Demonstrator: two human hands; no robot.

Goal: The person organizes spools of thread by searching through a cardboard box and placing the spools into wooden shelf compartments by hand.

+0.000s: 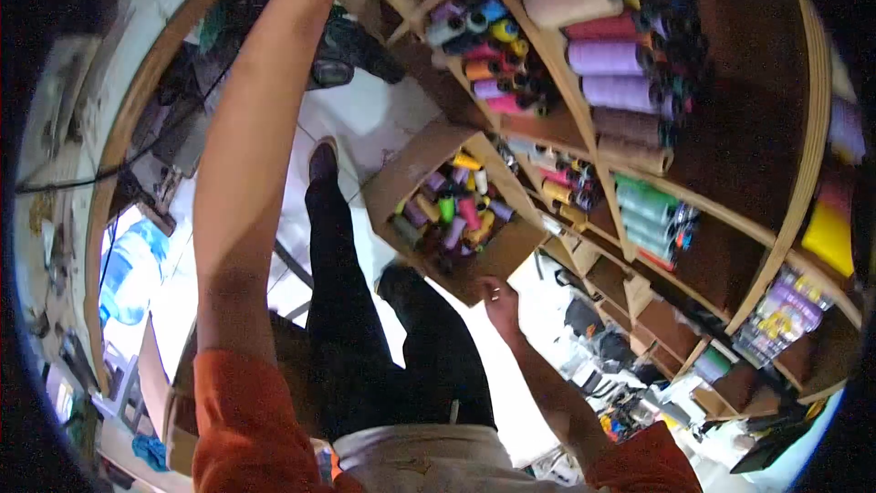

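My right hand (pixel 499 303) is at the near edge of an open cardboard box (pixel 401 169), its fingers curled on the cardboard. Inside the box lies a jumble of thread spools (pixel 468 212) in pink, green, yellow, purple and white. My left arm reaches up past the top edge of the view, so the left hand is out of sight. Near where that arm leaves the picture stands the wooden shelf unit, with thread cones (pixel 607 59) in purple, beige and red lying stacked in its compartments.
The wooden shelf (pixel 707 210) runs along the right, with green cones (pixel 643 210) lower down and wrapped spools (pixel 785 315) at far right. My legs stand beside the box on a pale floor. A blue water bottle (pixel 135 269) and a dark cable (pixel 109 173) are at left.
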